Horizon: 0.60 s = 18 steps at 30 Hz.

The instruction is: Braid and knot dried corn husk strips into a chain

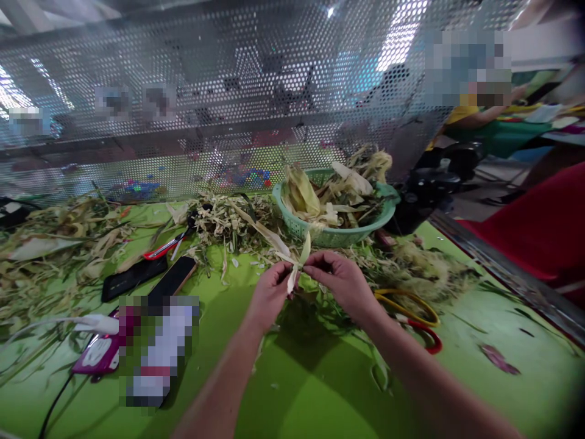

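Note:
Both my hands meet over the green table [269,402], pinching pale strips of corn husk [301,255] joined at a small knot-like middle. My left hand [270,292] grips the lower left part, with the strips fanning up and to the left. From the right, the thumb and forefinger of my right hand [340,277] close on the piece near its middle. Just behind my hands stands a green plastic basket [329,236] heaped with dried corn husks [304,192]. Close to my right forearm lie scissors with yellow and red handles [427,335].
Husk scraps [228,222] spread along the back and left. At left lie a red utility knife [167,247], dark phones [134,277] and a purple power strip [98,353] with cables. Corn silk [425,268] lies right. A perforated metal panel [205,91] rises behind; a person in yellow sits beyond.

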Tool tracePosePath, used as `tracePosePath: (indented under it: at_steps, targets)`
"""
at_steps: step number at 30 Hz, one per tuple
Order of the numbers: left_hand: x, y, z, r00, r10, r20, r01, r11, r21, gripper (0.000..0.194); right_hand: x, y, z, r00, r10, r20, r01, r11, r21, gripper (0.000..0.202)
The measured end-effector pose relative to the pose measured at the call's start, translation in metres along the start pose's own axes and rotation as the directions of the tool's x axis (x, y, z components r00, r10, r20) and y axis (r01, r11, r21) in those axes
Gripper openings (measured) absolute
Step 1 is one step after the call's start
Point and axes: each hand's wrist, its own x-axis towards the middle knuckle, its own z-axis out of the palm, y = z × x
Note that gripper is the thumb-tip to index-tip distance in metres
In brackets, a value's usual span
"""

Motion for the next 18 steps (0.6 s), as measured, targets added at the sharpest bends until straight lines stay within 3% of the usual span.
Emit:
tracePosePath:
  at_steps: [5,11,18]
  targets:
    - [0.0010,-0.0030,0.0015,0.999,0.016,-0.043,-0.017,0.999,-0.034,0.025,0.0002,-0.0006,-0.0014,0.997,-0.074,-0.026,0.070,0.990,-0.123,0.009]
    - [0.0029,-0.0045,0.0054,0.994,-0.029,-0.102,0.008,0.978,-0.207,0.020,0.0000,-0.0011,-0.0032,0.993,-0.101,-0.062,0.090,0.984,-0.154,0.012]
    - [-0.0017,0.0042,0.0031,1.000,0.011,0.000,-0.011,0.995,-0.097,0.027,0.0007,-0.0051,-0.0039,0.993,0.074,0.093,-0.089,0.982,0.168,0.023]
